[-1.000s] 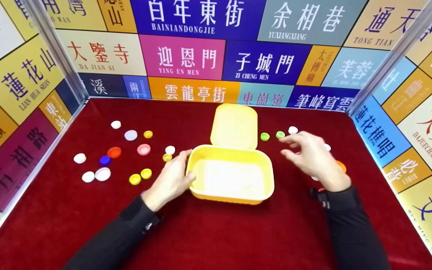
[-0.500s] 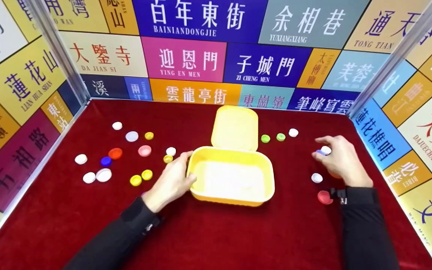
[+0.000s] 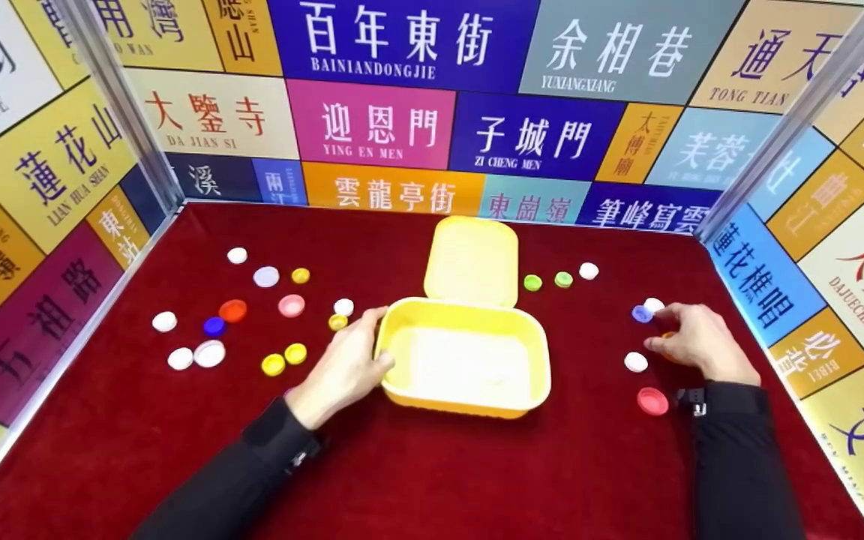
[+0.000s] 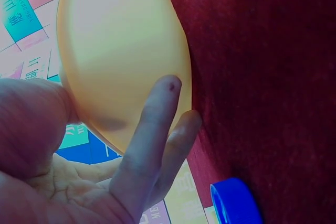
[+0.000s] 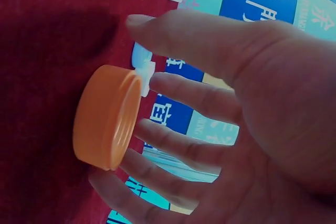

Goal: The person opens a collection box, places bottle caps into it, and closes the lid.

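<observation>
My left hand (image 3: 346, 367) grips the left wall of a yellow plastic box (image 3: 462, 409), its thumb at the rim and fingers along the outside. The box stands with its lid (image 3: 472, 259) lying open behind it; a pale inside shows. At the right, my right hand (image 3: 702, 341) reaches low over the cloth. In the right wrist view its fingers spread behind an orange bottle cap (image 5: 102, 116), which stands on edge in that view; the thumb stays apart from the cap. Near the fingertips lie a light-blue cap (image 3: 643, 313) and a white cap (image 3: 654, 304).
Red cloth (image 3: 432, 480) covers the table. Left of the box lie several loose caps, among them a red one (image 3: 233, 311) and a blue one (image 3: 214, 326). On the right are a red cap (image 3: 652, 401), a white cap (image 3: 635, 361) and green caps (image 3: 532, 283). Printed panels wall the table.
My right hand has moved right and nearer to me, from beside the green caps past the light-blue cap to the orange cap. The left hand has kept its hold on the box.
</observation>
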Available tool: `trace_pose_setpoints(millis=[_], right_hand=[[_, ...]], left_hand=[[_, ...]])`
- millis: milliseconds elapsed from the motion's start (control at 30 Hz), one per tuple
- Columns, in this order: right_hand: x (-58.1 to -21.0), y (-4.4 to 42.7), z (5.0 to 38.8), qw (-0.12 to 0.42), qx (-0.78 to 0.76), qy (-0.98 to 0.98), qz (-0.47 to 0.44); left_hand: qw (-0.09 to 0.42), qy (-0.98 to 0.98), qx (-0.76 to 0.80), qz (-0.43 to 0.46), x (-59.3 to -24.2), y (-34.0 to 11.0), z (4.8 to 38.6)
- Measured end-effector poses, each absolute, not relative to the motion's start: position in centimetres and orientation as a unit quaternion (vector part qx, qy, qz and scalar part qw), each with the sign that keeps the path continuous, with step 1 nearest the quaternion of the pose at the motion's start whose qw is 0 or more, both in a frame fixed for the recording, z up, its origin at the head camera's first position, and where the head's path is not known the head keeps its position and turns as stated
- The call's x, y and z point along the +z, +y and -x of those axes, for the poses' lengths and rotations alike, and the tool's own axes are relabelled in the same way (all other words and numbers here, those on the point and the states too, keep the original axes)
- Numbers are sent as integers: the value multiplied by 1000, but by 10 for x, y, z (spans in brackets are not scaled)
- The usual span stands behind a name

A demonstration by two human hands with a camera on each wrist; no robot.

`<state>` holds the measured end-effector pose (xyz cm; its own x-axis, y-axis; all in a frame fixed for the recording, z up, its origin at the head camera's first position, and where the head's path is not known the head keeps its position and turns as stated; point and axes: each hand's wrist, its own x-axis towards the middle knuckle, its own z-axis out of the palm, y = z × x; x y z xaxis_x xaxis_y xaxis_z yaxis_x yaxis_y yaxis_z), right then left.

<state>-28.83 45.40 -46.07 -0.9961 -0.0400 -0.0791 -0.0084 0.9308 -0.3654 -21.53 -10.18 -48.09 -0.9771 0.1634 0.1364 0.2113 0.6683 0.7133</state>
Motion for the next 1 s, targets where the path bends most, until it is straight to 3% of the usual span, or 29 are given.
trace_pose_setpoints(millis=[700, 1000], right_hand=[[-458, 455, 282, 47, -201, 978, -25], [-455, 444, 285, -8, -206, 978, -25]], left_hand=[[36, -912, -394, 106, -484, -102, 215], [41, -911, -395, 111, -483, -103, 216]])
